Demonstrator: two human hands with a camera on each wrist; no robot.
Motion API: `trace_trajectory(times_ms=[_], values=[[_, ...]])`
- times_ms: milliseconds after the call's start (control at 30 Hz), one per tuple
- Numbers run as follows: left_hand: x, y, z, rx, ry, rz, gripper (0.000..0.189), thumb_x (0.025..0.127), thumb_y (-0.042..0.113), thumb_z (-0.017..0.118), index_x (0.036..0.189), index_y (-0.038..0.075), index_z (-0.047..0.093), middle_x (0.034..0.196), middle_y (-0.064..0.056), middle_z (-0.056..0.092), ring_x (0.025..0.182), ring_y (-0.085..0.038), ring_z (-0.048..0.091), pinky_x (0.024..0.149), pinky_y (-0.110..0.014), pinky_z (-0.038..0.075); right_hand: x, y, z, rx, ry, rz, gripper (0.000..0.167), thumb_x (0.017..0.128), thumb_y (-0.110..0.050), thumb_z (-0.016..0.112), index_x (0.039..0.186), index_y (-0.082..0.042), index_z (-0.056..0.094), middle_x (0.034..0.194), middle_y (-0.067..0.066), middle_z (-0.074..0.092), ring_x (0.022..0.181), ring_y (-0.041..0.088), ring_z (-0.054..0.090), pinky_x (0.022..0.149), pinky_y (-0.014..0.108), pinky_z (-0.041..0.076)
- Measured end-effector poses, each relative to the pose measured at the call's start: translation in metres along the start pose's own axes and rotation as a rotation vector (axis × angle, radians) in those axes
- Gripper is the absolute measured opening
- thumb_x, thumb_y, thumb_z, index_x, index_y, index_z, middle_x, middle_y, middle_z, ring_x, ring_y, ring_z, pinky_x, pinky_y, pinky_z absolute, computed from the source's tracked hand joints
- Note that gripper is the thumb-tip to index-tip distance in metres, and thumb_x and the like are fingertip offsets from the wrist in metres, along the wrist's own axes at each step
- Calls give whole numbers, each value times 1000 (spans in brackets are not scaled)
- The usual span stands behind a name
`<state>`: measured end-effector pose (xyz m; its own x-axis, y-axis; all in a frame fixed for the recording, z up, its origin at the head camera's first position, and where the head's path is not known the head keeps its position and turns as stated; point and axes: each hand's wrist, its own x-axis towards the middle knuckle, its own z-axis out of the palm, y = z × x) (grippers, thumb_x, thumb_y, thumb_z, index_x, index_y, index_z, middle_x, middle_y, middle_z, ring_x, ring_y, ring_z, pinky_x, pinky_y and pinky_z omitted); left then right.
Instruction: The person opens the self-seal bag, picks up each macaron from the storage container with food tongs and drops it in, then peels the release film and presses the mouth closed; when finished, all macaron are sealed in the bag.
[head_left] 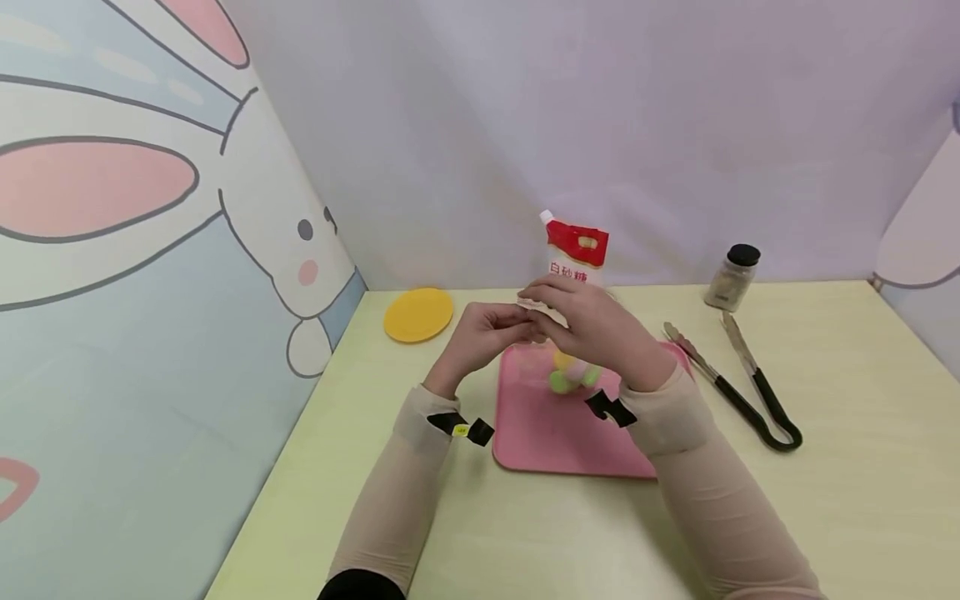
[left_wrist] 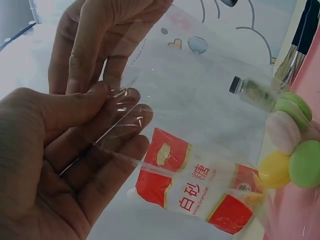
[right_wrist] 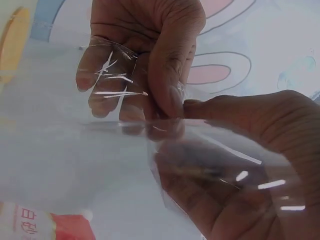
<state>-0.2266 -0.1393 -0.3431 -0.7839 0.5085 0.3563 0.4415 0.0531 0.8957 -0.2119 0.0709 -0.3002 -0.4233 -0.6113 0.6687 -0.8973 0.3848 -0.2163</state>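
Observation:
A clear plastic bag (left_wrist: 210, 90) hangs from both hands above the pink tray (head_left: 555, 442). My left hand (head_left: 487, 337) pinches the film near its top edge between thumb and fingers. Close beside it, my right hand (head_left: 592, 325) also pinches the edge, its fingertips meeting the left ones. In the left wrist view, green, pink and yellow rounded pieces (left_wrist: 304, 162) show at the bag's lower end, over the tray. Whether they lie inside the bag or behind it, I cannot tell. Through the film appears a red and white white-sugar pouch (left_wrist: 195, 190).
At the back left lies a yellow plate (head_left: 418, 315). Black-handled metal tongs (head_left: 757, 400) rest spread to the right of the tray. A small glass jar with a black lid (head_left: 731, 279) stands at the back right, near the wall.

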Motion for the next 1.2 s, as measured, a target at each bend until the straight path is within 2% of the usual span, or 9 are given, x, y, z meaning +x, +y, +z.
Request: trace_trajectory(times_ms=[200, 467, 600, 833, 1067, 1200], values=[[-1, 8, 1, 99, -32, 42, 18, 94, 3, 70, 111, -1, 75, 97, -9, 77, 86, -20, 75, 77, -38, 61, -1, 2, -4, 40, -1, -17, 15, 88, -1, 75, 102, -2, 74, 98, 5, 71, 78, 14, 65, 64, 29, 55], [-3, 19, 2, 262, -93, 95, 14, 95, 2, 68, 105, 2, 78, 89, -2, 77, 80, -11, 73, 72, -30, 61, -2, -1, -9, 75, -54, 3, 10, 88, -8, 76, 98, -6, 76, 93, -1, 72, 75, 9, 65, 64, 28, 55], [-3, 22, 2, 315, -124, 110, 11, 95, 4, 69, 101, 4, 78, 86, 2, 76, 79, -7, 72, 72, -28, 60, -2, -1, -12, 94, -58, -7, 10, 86, -5, 76, 96, -6, 76, 90, -2, 72, 72, 7, 64, 62, 29, 56], [-4, 24, 3, 348, -163, 123, 11, 94, 3, 70, 101, 3, 79, 87, 2, 77, 80, -3, 72, 72, -27, 60, -2, 0, -13, 104, -76, -13, 8, 86, -5, 77, 93, -8, 76, 87, 0, 72, 70, 7, 65, 62, 28, 56], [-4, 22, 4, 357, -168, 145, 12, 93, 5, 71, 103, 3, 79, 88, 3, 77, 80, -10, 74, 70, -26, 59, -4, 3, -14, 113, -99, -9, 9, 86, -4, 77, 94, -8, 75, 88, -3, 71, 71, 6, 65, 62, 27, 57], [-5, 22, 4, 375, -174, 135, 13, 93, 8, 73, 104, 4, 79, 89, 4, 77, 80, -7, 73, 72, -26, 59, -6, 5, -15, 154, -112, -22, 9, 86, -5, 78, 94, -9, 76, 88, -6, 71, 72, 3, 65, 62, 26, 58]])
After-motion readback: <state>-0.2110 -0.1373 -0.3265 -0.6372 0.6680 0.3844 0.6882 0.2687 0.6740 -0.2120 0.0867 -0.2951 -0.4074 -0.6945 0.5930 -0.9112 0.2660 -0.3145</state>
